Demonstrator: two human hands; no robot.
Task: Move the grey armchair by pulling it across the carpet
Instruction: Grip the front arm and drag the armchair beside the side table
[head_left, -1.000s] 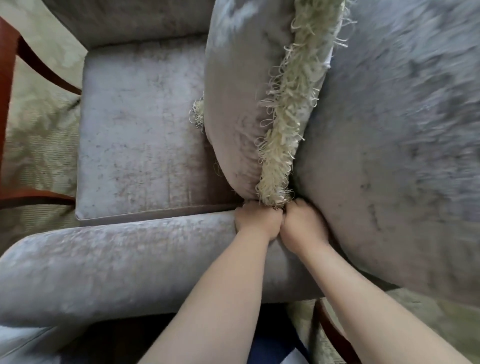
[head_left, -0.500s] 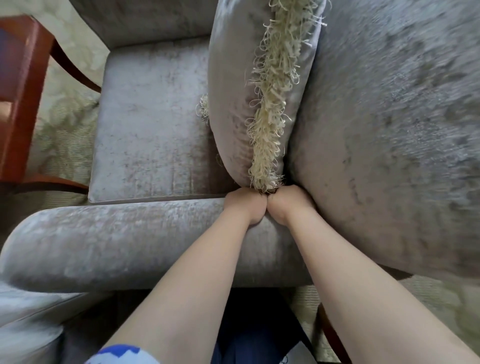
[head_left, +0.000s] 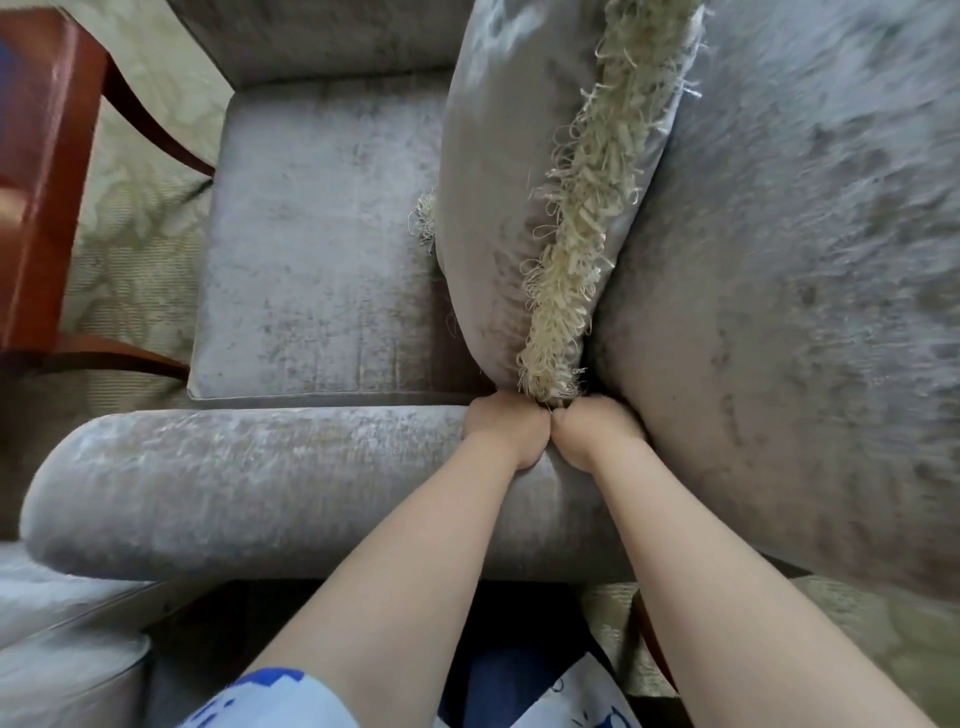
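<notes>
Left hand (head_left: 506, 434), right hand (head_left: 592, 436) side by side, gripping near armrest (head_left: 234, 478) of grey armchair (head_left: 322, 270); likely mid-pull, remaining carpet (head_left: 135, 208) distance unclear.

Left hand (head_left: 506, 434) and right hand (head_left: 589, 435) clenched side by side, knuckles touching, reaching straight ahead

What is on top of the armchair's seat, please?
A grey fringed pillow stands on edge on the seat, leaning against the backrest. The left hand and right hand grip the armrest beside its lower corner. The seat under the pillow is covered.
</notes>
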